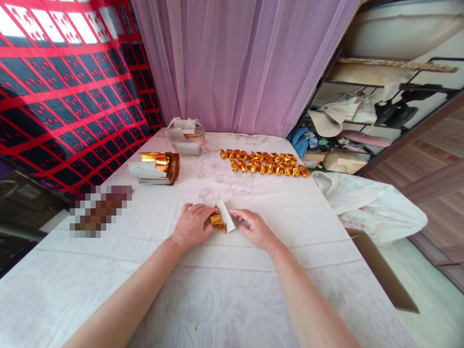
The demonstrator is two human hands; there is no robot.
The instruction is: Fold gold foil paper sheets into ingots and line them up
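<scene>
Both hands' fingers pinch a half-folded gold foil paper [222, 221]; beyond it lie shiny crumpled gold pieces [264, 163], left a curled foil stack [156, 168].

We see: folded paper [224, 220] on table [253, 299], between both hands | paper stack [154, 169] far left | folded pieces [264, 163] behind, right | bag [186, 135] at back.
</scene>
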